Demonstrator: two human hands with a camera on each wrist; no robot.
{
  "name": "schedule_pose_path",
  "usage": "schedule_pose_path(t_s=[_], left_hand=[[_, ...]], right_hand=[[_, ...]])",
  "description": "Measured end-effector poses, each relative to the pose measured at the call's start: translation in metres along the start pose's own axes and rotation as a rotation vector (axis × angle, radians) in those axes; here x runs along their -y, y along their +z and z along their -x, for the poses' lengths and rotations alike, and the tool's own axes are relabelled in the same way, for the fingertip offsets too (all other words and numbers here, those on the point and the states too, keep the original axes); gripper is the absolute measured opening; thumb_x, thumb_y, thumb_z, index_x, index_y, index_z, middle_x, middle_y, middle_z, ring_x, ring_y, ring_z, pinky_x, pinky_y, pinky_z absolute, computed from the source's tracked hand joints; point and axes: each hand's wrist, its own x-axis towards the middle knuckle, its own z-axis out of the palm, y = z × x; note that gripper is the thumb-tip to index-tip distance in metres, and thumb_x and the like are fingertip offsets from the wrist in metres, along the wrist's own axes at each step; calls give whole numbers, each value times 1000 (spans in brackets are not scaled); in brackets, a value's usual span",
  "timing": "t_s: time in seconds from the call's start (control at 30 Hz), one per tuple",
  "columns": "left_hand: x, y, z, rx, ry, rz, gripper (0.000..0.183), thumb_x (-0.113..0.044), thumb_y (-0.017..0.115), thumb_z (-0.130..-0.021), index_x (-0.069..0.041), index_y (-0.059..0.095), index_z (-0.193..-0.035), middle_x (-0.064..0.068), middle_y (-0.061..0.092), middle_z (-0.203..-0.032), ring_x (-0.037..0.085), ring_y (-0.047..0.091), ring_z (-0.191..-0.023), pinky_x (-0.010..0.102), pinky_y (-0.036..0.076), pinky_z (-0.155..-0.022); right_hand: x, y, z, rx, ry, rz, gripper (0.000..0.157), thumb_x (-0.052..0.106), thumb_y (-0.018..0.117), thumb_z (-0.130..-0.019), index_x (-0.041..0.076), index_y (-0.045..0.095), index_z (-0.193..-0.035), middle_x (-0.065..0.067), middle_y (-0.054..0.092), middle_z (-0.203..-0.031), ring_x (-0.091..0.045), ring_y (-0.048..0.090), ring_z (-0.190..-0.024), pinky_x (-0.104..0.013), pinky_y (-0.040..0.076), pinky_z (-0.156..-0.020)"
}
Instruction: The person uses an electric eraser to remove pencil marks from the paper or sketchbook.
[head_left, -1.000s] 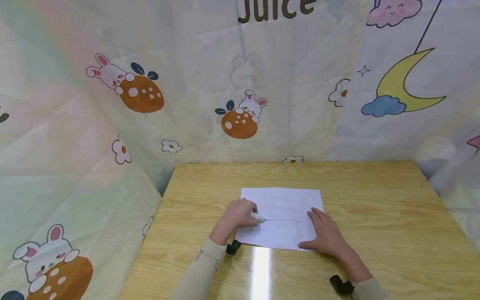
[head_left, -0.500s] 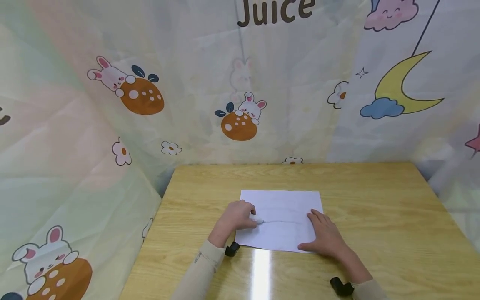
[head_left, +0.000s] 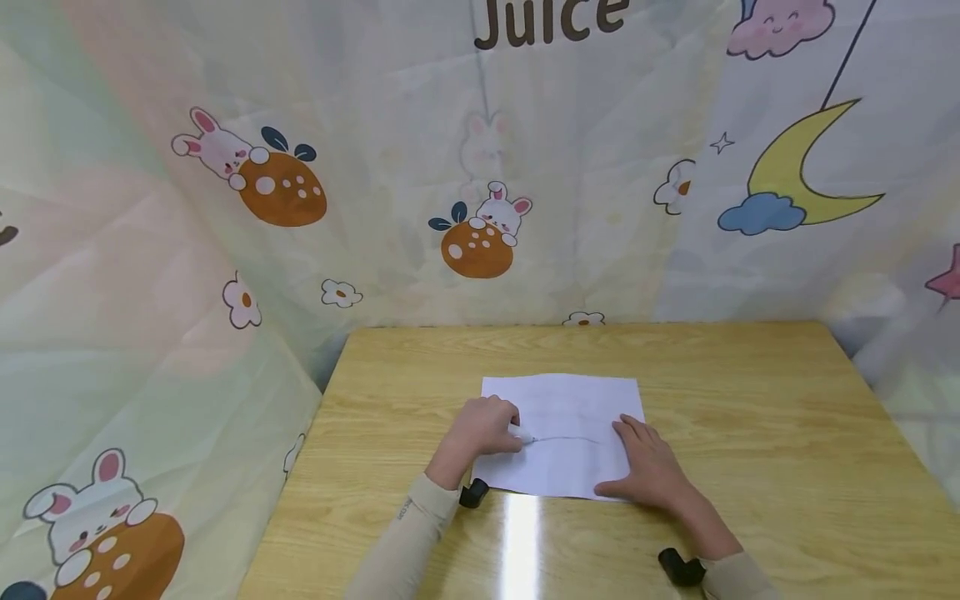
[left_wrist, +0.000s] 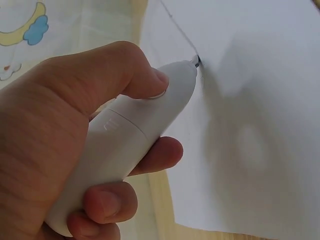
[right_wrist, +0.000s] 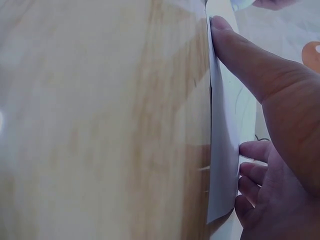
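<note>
A white sheet of paper [head_left: 570,475] lies on the wooden table. My left hand [head_left: 480,429] grips a thick, white, pen-shaped cutter [left_wrist: 120,135], index finger along its top and the other fingers curled under it. Its small metal tip meets the paper near the left side. From that tip a thin, slightly curved line [head_left: 570,438] runs rightward across the sheet. My right hand [head_left: 648,467] rests spread on the paper's right side, thumb at the near edge and fingertips higher up. In the right wrist view the thumb [right_wrist: 240,50] lies along the sheet's edge.
The light wooden table [head_left: 765,417] extends around the paper, with a bright reflection in front of it. A printed cloth [head_left: 585,167] hangs behind and on the sides. A black wrist mount [head_left: 681,568] sits at the right wrist, another [head_left: 474,493] at the left.
My left hand with the cutter shifts slightly left, then back to the right. The paper's far edge flattens, then bows slightly again. My right hand stays in place on the sheet.
</note>
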Motion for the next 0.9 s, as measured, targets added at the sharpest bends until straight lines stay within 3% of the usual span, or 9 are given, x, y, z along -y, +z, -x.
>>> schedule_pose_path(t_s=[0.23, 0.43, 0.63, 0.83, 0.9], left_hand=[[5, 3, 2, 10, -58, -11, 18, -32, 74, -71, -21, 74, -85, -10, 62, -76, 9, 49, -62, 28, 41, -53], [1, 1, 0, 8, -12, 27, 20, -33, 72, -71, -21, 75, -87, -11, 62, -76, 9, 50, -62, 28, 41, -53], [5, 2, 3, 19, -71, 1, 21, -34, 74, -71, -22, 74, -88, -11, 63, -79, 9, 52, -66, 28, 43, -56], [4, 2, 3, -2, -21, 40, 21, -33, 72, -71, -20, 74, -87, -9, 64, -80, 8, 52, -64, 28, 43, -55], [4, 3, 5, -3, -34, 36, 20, -32, 73, -70, -20, 74, -86, -9, 64, -79, 8, 51, -63, 28, 42, -54]], right_hand=[[0, -2, 1, 26, -9, 12, 108, 64, 79, -64, 3, 42, -144, -27, 31, -147, -49, 28, -132, -69, 28, -97], [4, -3, -2, 6, -24, 36, 110, 71, 75, -64, 2, 43, -143, -28, 32, -146, -51, 29, -131, -70, 28, -96], [6, -2, -3, 13, -12, 34, 110, 70, 76, -62, 3, 44, -143, -28, 31, -146, -51, 28, -132, -70, 27, -96], [6, 0, -3, 2, -5, 30, 110, 68, 78, -61, 3, 44, -143, -27, 31, -146, -49, 28, -132, -69, 27, -96], [6, 2, -1, 8, 0, 29, 110, 68, 78, -61, 3, 44, -143, -27, 31, -146, -49, 28, -132, -69, 27, -97]])
